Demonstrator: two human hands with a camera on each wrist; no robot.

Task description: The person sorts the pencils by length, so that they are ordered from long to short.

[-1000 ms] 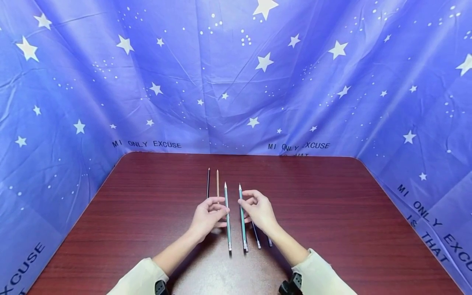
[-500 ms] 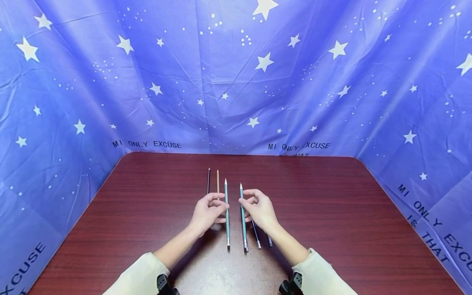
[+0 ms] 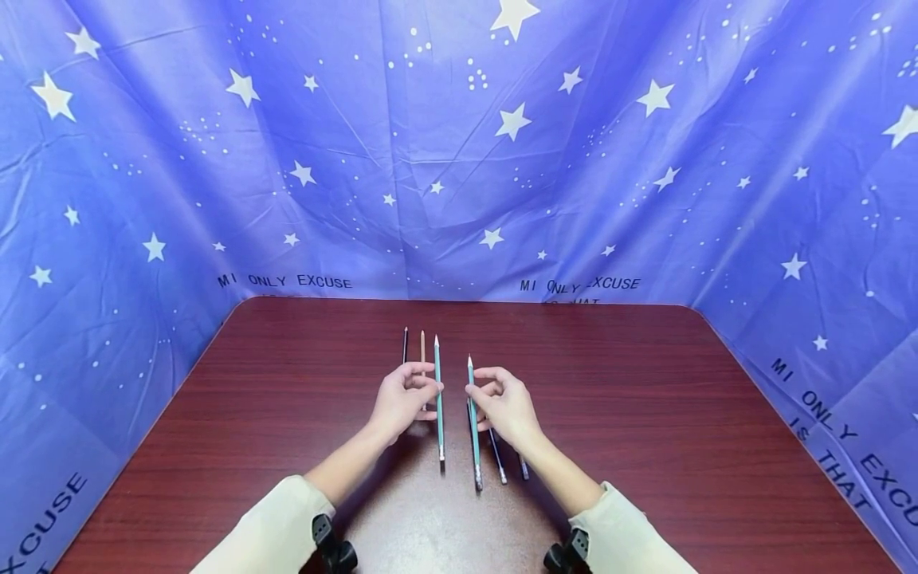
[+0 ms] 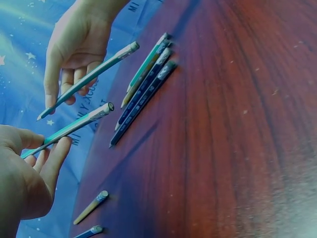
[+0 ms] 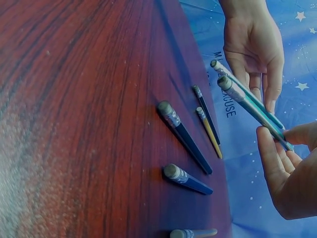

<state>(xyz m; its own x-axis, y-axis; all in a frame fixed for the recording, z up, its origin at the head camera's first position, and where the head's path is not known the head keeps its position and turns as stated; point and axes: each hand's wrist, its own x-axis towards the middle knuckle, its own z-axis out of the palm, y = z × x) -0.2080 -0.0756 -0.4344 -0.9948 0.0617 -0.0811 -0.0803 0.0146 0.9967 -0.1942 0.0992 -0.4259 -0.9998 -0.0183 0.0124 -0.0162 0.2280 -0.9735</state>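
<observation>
My left hand (image 3: 403, 401) pinches a green pencil (image 3: 440, 426) between thumb and fingers, tip pointing away and eraser end toward me. A second green pencil (image 3: 474, 446) is pinched the same way by my right hand (image 3: 508, 410), a short gap to the right. In the left wrist view both pencils hang above the table, the right hand's pencil (image 4: 89, 79) beyond the left hand's pencil (image 4: 74, 126). The right wrist view shows them nearly parallel, the right hand's pencil (image 5: 252, 106) nearest the camera.
Left of the hands lie a dark pencil (image 3: 405, 343) and a wood-coloured pencil (image 3: 423, 344). Under the right hand lie several pencils, including dark ones (image 4: 143, 104) and a green one (image 4: 147, 62). The reddish-brown table (image 3: 610, 359) meets a blue starry curtain (image 3: 445, 143).
My left hand has moved forward, away from me, carrying its green pencil, whose tip now stands farther out than the other. My right hand and its pencil have barely shifted.
</observation>
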